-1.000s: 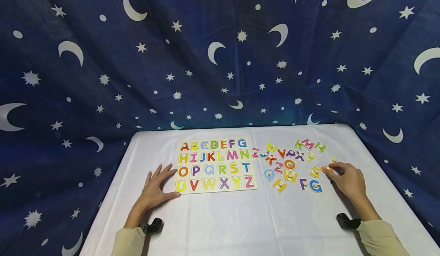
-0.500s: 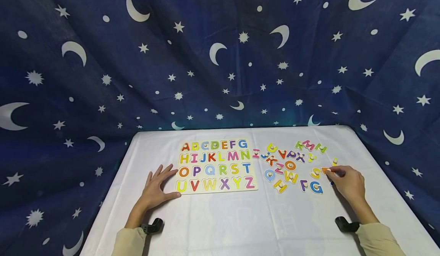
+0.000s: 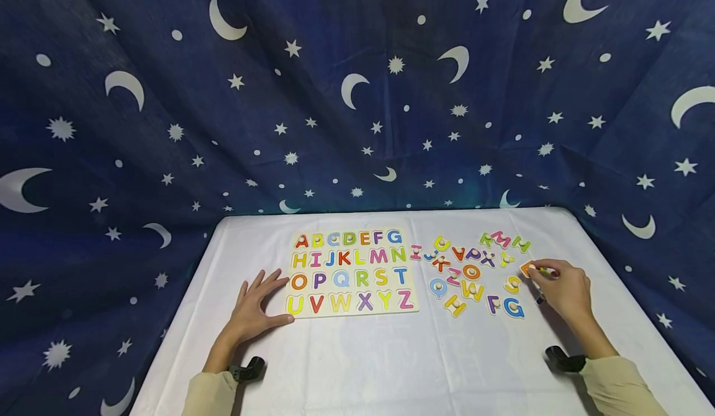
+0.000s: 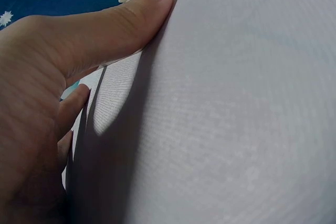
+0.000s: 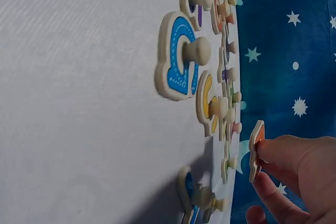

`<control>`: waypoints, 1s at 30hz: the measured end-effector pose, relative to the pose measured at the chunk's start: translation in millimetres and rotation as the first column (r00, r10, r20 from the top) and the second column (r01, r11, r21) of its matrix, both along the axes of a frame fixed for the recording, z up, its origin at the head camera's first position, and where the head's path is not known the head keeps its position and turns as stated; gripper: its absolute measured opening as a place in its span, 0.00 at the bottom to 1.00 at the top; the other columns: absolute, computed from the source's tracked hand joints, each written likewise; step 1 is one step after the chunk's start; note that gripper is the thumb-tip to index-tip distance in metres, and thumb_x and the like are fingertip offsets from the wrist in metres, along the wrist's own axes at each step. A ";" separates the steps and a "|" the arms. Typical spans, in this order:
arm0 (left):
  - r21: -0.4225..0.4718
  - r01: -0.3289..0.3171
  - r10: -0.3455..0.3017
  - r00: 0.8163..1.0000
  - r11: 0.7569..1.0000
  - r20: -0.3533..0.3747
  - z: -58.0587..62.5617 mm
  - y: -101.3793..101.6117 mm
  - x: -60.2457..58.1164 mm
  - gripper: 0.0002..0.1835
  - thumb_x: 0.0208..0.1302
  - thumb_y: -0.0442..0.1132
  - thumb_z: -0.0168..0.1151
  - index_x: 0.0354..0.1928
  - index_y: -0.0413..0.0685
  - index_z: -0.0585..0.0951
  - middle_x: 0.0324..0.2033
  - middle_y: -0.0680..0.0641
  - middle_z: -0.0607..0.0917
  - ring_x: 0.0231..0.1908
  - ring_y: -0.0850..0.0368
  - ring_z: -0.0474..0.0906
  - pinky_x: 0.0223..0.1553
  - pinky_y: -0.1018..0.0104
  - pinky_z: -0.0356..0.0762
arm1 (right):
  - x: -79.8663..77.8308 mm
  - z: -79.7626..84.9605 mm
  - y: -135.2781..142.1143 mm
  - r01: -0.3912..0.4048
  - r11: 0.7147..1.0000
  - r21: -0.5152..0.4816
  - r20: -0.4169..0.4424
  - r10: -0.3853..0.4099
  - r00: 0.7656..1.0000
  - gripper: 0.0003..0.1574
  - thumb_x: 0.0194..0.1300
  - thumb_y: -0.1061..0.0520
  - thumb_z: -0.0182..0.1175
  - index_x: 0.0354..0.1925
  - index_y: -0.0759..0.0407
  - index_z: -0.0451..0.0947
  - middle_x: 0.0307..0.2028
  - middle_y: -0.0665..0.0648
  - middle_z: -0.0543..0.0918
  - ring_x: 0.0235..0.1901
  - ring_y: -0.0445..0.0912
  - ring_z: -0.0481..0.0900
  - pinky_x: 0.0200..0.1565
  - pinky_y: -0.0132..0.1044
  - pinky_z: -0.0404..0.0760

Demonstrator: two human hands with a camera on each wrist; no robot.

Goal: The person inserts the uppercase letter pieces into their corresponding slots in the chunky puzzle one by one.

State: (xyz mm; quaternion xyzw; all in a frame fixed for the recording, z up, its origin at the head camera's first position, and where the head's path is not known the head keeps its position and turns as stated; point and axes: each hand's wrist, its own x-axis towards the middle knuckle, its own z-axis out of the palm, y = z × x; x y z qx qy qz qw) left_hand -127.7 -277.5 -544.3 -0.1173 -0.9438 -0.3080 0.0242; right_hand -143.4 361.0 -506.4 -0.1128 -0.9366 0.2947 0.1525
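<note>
Dark blue star-and-moon cloth (image 3: pixel 290 99) behind white desk (image 3: pixel 357 372). My left hand (image 3: pixel 252 310): fingers spread, thumb against near left corner of letter board (image 3: pixel 349 267). My right hand (image 3: pixel 565 289): pinching orange letter piece (image 5: pixel 256 150) above desk, near yellow S (image 3: pixel 512 284); blue G (image 3: pixel 513 307) lies closer to me.

Head view: dark blue fabric backdrop (image 3: pixel 413 28), patterned with pale crescents, stars and dots, occupies upper frame and both sides. White table covering (image 3: pixel 391 366), lightly creased, occupies lower centre.
</note>
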 end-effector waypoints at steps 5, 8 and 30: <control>0.001 -0.001 0.001 1.000 1.000 0.001 -0.8 -0.6 -0.2 0.48 0.42 0.59 0.83 0.68 0.52 0.78 0.74 0.42 0.69 0.77 0.32 0.50 0.74 0.28 0.32 | -3.9 4.6 -7.4 -0.033 0.999 -0.012 -0.016 0.033 0.999 0.17 0.64 0.59 0.70 0.48 0.70 0.85 0.51 0.77 0.82 0.46 0.69 0.76 0.43 0.61 0.71; 0.003 -0.001 0.001 1.000 1.000 -0.003 -1.1 -1.0 -0.9 0.48 0.42 0.59 0.83 0.68 0.52 0.78 0.74 0.42 0.69 0.77 0.32 0.50 0.74 0.28 0.32 | -9.1 8.6 -13.3 -0.071 0.997 -0.007 -0.053 0.071 0.996 0.16 0.64 0.60 0.70 0.47 0.69 0.85 0.50 0.75 0.83 0.44 0.66 0.75 0.41 0.54 0.69; -0.008 -0.018 0.018 1.000 1.000 0.012 0.3 0.8 0.3 0.48 0.41 0.59 0.84 0.68 0.52 0.78 0.74 0.42 0.69 0.77 0.33 0.50 0.74 0.29 0.32 | -77.6 42.0 -86.2 -0.314 0.947 -0.068 -0.151 0.301 0.941 0.14 0.65 0.54 0.72 0.46 0.61 0.88 0.50 0.63 0.87 0.49 0.58 0.76 0.49 0.50 0.70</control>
